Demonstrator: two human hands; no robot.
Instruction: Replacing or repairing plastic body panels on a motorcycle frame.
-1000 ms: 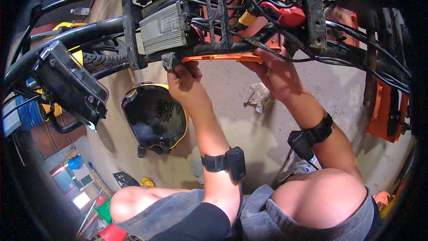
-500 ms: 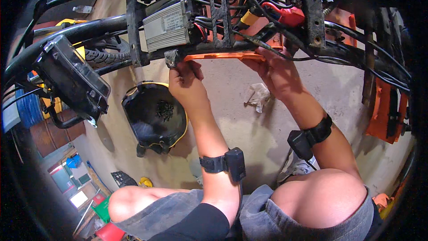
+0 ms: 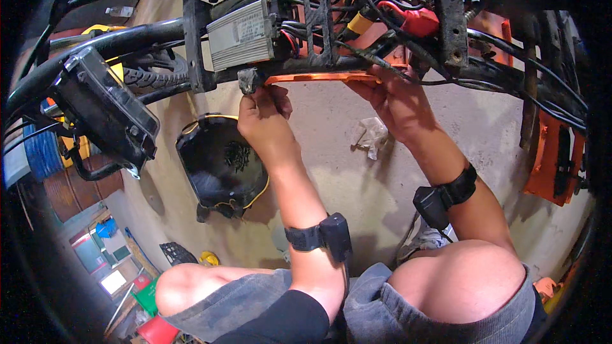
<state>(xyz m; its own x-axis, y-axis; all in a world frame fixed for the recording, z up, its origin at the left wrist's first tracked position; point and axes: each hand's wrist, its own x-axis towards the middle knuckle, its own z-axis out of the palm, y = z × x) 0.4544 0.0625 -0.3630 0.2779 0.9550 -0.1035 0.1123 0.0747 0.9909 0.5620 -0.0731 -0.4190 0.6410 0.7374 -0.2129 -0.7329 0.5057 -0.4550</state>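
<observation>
A long orange panel (image 3: 315,78) lies along the underside of a black tubular frame (image 3: 150,32). My left hand (image 3: 268,121) is closed at the panel's left end, just under a small grimy metal bracket (image 3: 247,80); its fingertips are partly hidden. My right hand (image 3: 405,108) grips the panel's right end, its fingertips partly behind cables. Above the panel are a silver finned box (image 3: 239,36), black cables and a red plug (image 3: 421,20).
A black bowl-like housing (image 3: 210,172) holding small dark pieces and a crumpled paper (image 3: 370,134) lie on the floor. A black part (image 3: 105,111) hangs at left, a tyre (image 3: 154,75) behind it. An orange panel (image 3: 548,156) stands at right. My bare knees are at the bottom.
Both hands have shifted very slightly upward with the orange panel. The frame sits slightly higher and further right in the view. Both hands keep their grip.
</observation>
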